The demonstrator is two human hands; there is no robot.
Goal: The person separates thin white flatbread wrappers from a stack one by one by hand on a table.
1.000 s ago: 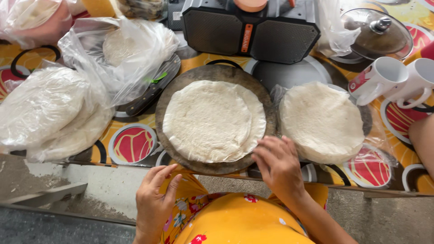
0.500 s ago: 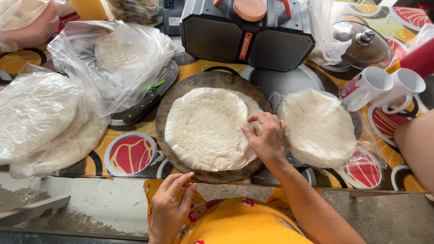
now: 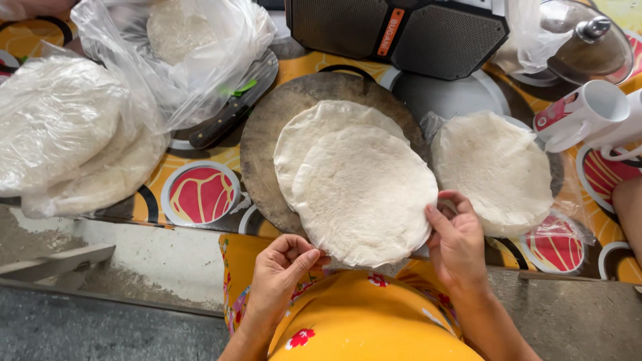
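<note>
A round dark wooden board (image 3: pixel 267 127) lies on the patterned table and carries two thin white flatbreads. The upper flatbread (image 3: pixel 364 194) is slid toward me and hangs over the board's near edge. My right hand (image 3: pixel 458 244) pinches its right rim. My left hand (image 3: pixel 284 267) grips its near left edge with thumb on top. The lower flatbread (image 3: pixel 314 124) stays flat on the board. A stack of similar flatbreads (image 3: pixel 495 167) sits to the right on clear plastic.
Plastic bags of flatbreads (image 3: pixel 73 134) fill the left side, one over a knife with a dark handle (image 3: pixel 224 120). A black appliance (image 3: pixel 401 33) stands at the back. White mugs (image 3: pixel 582 113) and a glass lid (image 3: pixel 588 43) are at the right. Another person's arm (image 3: pixel 628 214) shows at the right edge.
My right hand took the top flatbread's edge and pulled it toward me off the stack. My left hand rose from my lap and gripped its near edge.
</note>
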